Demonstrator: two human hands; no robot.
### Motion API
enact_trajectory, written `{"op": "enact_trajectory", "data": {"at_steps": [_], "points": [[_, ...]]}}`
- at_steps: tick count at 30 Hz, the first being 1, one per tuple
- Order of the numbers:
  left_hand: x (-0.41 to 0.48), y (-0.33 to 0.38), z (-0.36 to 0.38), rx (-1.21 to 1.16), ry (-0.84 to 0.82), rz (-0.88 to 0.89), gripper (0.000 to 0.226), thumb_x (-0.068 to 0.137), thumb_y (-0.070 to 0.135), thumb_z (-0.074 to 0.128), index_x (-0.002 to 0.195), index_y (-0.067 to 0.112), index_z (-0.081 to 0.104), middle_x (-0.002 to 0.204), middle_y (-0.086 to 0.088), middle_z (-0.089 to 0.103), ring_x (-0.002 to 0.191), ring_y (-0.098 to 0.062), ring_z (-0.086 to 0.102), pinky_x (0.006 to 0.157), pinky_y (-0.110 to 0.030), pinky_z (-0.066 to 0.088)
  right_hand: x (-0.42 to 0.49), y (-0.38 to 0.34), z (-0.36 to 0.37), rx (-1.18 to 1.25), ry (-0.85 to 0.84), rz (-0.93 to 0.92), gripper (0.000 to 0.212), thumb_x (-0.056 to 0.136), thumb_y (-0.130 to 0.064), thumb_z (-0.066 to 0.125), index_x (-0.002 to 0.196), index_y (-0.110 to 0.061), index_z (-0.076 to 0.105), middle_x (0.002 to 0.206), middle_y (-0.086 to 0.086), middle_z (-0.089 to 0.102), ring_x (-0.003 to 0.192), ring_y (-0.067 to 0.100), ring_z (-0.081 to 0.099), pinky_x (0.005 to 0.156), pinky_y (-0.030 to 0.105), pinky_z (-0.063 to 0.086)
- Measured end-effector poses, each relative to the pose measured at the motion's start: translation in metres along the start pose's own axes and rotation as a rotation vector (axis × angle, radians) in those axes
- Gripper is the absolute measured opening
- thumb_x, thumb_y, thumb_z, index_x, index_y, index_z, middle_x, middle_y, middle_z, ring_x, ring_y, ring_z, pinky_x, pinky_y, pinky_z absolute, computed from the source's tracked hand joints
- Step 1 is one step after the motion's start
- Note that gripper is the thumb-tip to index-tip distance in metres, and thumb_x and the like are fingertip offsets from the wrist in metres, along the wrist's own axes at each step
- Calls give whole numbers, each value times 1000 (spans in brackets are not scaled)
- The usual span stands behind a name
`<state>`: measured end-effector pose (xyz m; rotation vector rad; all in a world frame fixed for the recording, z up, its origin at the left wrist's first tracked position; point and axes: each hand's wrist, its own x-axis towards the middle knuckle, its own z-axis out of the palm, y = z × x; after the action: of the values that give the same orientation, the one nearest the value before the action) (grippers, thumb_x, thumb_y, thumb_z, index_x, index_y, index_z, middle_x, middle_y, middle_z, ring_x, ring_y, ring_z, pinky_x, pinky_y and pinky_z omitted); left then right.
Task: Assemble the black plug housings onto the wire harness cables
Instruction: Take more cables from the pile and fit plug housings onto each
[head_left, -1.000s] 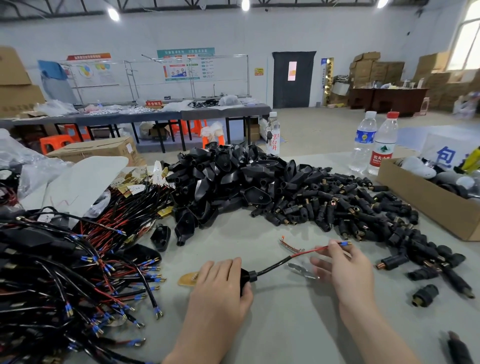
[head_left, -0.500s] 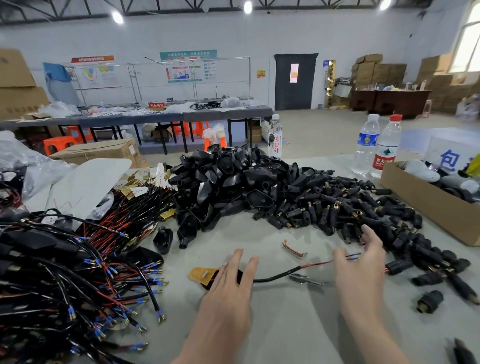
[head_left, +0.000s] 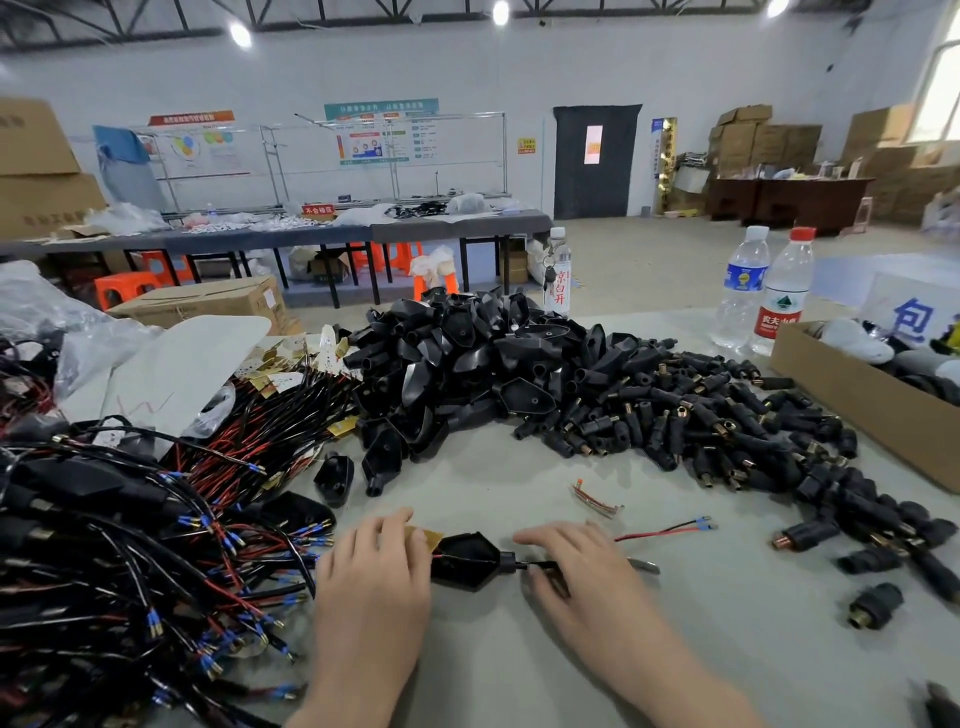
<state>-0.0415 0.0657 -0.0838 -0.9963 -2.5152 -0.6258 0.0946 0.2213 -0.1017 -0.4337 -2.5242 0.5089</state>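
Progress: one black plug housing (head_left: 465, 561) is lying on the table (head_left: 519, 675) between the two hands. Its cable (head_left: 654, 532) is passing out through the neck, under the right hand, and is ending in red and black leads with blue terminals beyond that hand. A red lead is showing inside the shell, so this unit is looking seated but not yet closed.

Much is remaining, by judgement: a large heap of loose housings (head_left: 467, 358) is sitting ahead of both hands, and a tangle of harness cables (head_left: 130, 545) is lying to the left of the left hand.

Left hand (head_left: 371, 582) is resting flat and released, fingers straight, fingertips over a yellow-brown tab (head_left: 428, 535) just beside the housing's left edge.

Right hand (head_left: 576, 577) is lying palm-down over the cable at the neck. Whether thumb and finger are pinching the cable cannot be told.
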Motion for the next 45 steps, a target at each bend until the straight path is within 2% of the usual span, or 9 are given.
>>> {"op": "enact_trajectory", "data": {"at_steps": [4,8,12,17,23,26,35,42,45], "points": [[1,2,1,-14,-26,-33,34,98,38,51,123,19,65,110,4,67,103,-20,60,92,-37,43,0,0,2,-69,-35,-7,28,99,-38,45,123,-36,58,115,-19,58,110,7,47,104,21,29],[0,4,0,-40,45,14,27,90,31,67,109,13,70,93,0,65,85,-23,61,77,-39,48,-1,0,3,-67,-27,-4,26,98,-37,49,121,-34,61,113,-17,58,107,10,49,98,20,31],[1,6,1,-77,112,46,25,92,32,66,107,12,70,88,0,60,80,-22,58,73,-40,50,0,0,2,-73,-31,7,25,98,-34,51,120,-34,63,110,-16,59,104,10,50,95,20,33],[1,6,3,-105,93,78,30,93,38,62,110,14,69,90,3,57,84,-19,55,77,-38,48,-1,0,2,-82,-40,15,23,97,-33,52,117,-34,64,106,-16,58,100,11,51,93,21,35],[-1,12,9,-155,97,146,26,91,36,66,108,16,69,89,4,55,81,-19,56,71,-39,51,-1,-4,-1,-70,-46,15,22,97,-29,55,115,-33,66,104,-14,59,99,13,53,92,25,39],[-1,12,10,-171,99,155,26,87,38,68,104,19,67,89,7,52,80,-16,54,68,-34,51,-1,-4,-1,-58,-72,15,24,99,-29,51,119,-35,62,107,-16,56,102,10,49,94,21,35],[-2,11,16,-226,24,133,25,89,45,58,102,25,57,96,13,51,88,-10,53,71,-24,44,0,-2,0,-65,-103,10,27,101,-30,46,124,-37,60,110,-17,54,104,9,48,95,23,37],[-2,11,16,-246,-53,114,27,96,49,46,115,31,51,103,19,54,97,-5,50,85,-23,41,0,-3,-1,-82,-88,13,27,101,-30,46,123,-39,60,107,-18,54,102,10,50,93,26,40],[-2,10,14,-207,-52,120,26,98,43,48,118,29,56,105,13,57,97,-11,53,86,-29,44,-1,-3,-4,-87,-52,26,25,100,-28,49,118,-36,65,102,-18,56,99,11,53,92,28,42]]}}
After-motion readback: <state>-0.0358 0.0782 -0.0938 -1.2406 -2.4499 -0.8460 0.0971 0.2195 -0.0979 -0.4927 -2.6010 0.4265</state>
